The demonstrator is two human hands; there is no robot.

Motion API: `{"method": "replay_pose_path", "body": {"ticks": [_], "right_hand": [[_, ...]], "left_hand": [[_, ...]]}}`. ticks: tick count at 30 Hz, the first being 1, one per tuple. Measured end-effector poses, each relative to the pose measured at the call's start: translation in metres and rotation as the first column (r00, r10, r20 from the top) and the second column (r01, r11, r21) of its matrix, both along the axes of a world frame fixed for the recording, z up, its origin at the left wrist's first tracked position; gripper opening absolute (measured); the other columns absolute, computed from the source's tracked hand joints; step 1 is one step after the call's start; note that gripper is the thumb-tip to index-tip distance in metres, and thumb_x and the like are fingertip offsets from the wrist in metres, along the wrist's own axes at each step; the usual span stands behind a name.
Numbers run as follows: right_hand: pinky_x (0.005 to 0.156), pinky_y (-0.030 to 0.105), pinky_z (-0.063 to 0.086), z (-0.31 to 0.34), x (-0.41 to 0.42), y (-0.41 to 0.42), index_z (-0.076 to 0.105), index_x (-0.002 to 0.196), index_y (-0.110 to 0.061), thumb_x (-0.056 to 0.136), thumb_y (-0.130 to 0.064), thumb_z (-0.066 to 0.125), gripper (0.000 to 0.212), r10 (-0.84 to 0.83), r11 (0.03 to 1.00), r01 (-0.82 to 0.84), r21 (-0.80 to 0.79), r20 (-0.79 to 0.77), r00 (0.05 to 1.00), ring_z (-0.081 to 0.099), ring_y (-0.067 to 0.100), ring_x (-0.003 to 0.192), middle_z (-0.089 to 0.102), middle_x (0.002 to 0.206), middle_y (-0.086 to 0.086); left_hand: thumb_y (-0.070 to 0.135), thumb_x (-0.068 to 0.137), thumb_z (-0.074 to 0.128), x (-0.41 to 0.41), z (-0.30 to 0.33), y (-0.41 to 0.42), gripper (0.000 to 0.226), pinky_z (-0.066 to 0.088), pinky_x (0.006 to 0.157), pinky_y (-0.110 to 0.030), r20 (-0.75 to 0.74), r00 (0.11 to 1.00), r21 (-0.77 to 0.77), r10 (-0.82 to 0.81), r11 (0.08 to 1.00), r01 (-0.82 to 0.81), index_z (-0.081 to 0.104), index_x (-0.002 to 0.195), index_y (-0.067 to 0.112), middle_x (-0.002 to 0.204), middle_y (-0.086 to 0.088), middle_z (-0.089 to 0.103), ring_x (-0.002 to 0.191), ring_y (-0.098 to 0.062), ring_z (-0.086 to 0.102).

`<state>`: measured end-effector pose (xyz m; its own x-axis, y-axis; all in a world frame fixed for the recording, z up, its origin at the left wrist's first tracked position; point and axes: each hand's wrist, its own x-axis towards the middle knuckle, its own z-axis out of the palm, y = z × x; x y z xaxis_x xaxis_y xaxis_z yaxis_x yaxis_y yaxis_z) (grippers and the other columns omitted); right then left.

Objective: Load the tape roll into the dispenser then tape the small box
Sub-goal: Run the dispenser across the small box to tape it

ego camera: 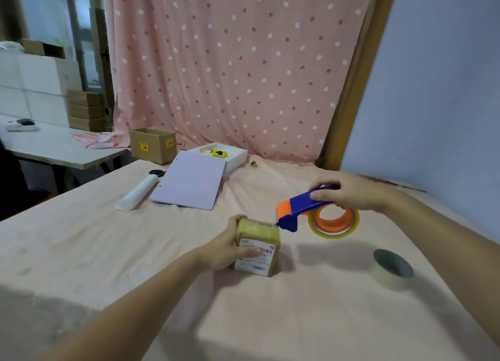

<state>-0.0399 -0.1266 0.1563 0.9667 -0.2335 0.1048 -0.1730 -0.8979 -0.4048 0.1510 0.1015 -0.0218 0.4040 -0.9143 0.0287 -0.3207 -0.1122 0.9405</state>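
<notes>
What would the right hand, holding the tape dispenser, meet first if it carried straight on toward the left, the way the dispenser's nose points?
Most likely the small box: the tape dispenser in the right hand already points at its top right edge, though contact is unclear.

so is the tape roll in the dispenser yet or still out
In. The yellowish tape roll sits around the orange hub of the blue dispenser, held by the right hand at the small box.
</notes>
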Motion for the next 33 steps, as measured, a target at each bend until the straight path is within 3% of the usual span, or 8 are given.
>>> {"method": "replay_pose_path", "body": {"ticks": [4, 12, 17, 21, 26, 31, 33], "right_hand": [[0.075, 0.019, 0.048, -0.018, -0.012, -0.009, 0.072, 0.107, -0.036, 0.096, -0.045, 0.065, 0.016, 0.0, 1.0, 0.001, -0.022, 0.012, 1.0, 0.062, 0.0, 0.096, 0.073, 0.101, -0.015], [0.081, 0.029, 0.053, -0.019, -0.044, -0.034, 0.077, 0.107, -0.035, 0.096, -0.043, 0.067, 0.017, -0.06, 0.997, 0.058, 0.044, 0.058, 0.997, 0.067, 0.007, 0.096, 0.077, 0.1, -0.016], [0.083, 0.025, 0.052, -0.044, -0.042, -0.036, 0.075, 0.114, -0.032, 0.095, -0.042, 0.068, 0.022, -0.097, 0.993, 0.096, 0.073, 0.001, 0.995, 0.067, 0.009, 0.102, 0.076, 0.106, -0.016], [0.089, 0.032, 0.055, -0.054, -0.038, -0.037, 0.073, 0.12, -0.029, 0.095, -0.041, 0.068, 0.028, -0.111, 0.991, 0.113, 0.077, -0.022, 0.994, 0.066, 0.012, 0.105, 0.075, 0.112, -0.011], [0.084, 0.025, 0.053, -0.06, -0.031, -0.033, 0.071, 0.125, -0.028, 0.095, -0.04, 0.068, 0.032, -0.105, 0.991, 0.109, 0.073, -0.053, 0.993, 0.064, 0.011, 0.107, 0.073, 0.116, -0.011], [0.086, 0.025, 0.054, -0.065, -0.021, -0.023, 0.068, 0.127, -0.029, 0.096, -0.04, 0.067, 0.034, -0.11, 0.99, 0.116, 0.075, -0.088, 0.99, 0.063, 0.013, 0.108, 0.07, 0.115, -0.013], [0.085, 0.024, 0.053, -0.066, -0.017, -0.018, 0.067, 0.13, -0.028, 0.096, -0.04, 0.067, 0.036, -0.102, 0.991, 0.11, 0.075, -0.101, 0.99, 0.062, 0.014, 0.111, 0.068, 0.117, -0.012]], "left_hand": [[0.023, 0.09, 0.08, -0.005, -0.003, -0.004, 0.092, 0.057, 0.091, -0.024, 0.004, 1.0, -0.008, 0.0, 1.0, 0.0, 0.01, 0.151, 0.024, 0.131, -0.004, 0.068, 0.119, -0.013, 0.068], [0.02, 0.091, 0.078, -0.007, -0.002, -0.002, 0.086, 0.056, 0.085, -0.02, 0.017, 1.0, -0.028, 0.013, 1.0, -0.013, 0.014, 0.149, 0.02, 0.129, -0.002, 0.064, 0.109, -0.002, 0.066], [0.019, 0.091, 0.079, -0.006, -0.006, -0.001, 0.087, 0.058, 0.091, -0.027, 0.012, 1.0, -0.042, 0.013, 0.999, -0.013, 0.014, 0.149, 0.019, 0.128, -0.004, 0.065, 0.112, -0.005, 0.067], [0.019, 0.091, 0.079, -0.006, -0.007, -0.002, 0.087, 0.058, 0.095, -0.031, -0.004, 1.0, -0.05, 0.011, 0.999, -0.011, 0.015, 0.149, 0.019, 0.13, -0.005, 0.065, 0.113, -0.007, 0.067], [0.022, 0.09, 0.079, -0.006, -0.009, -0.003, 0.088, 0.058, 0.093, -0.03, -0.028, 1.0, -0.059, -0.004, 0.998, 0.002, 0.014, 0.15, 0.022, 0.133, -0.007, 0.065, 0.117, -0.01, 0.067], [0.022, 0.09, 0.079, -0.01, -0.012, -0.002, 0.073, 0.057, 0.09, -0.026, -0.014, 1.0, -0.096, -0.006, 0.995, 0.005, 0.029, 0.143, 0.025, 0.148, -0.008, 0.042, 0.123, -0.01, 0.064], [0.019, 0.092, 0.077, -0.01, -0.013, -0.002, 0.067, 0.058, 0.093, -0.029, -0.009, 1.0, -0.106, -0.012, 0.994, 0.011, 0.032, 0.142, 0.025, 0.146, -0.01, 0.049, 0.122, -0.012, 0.066]]}}
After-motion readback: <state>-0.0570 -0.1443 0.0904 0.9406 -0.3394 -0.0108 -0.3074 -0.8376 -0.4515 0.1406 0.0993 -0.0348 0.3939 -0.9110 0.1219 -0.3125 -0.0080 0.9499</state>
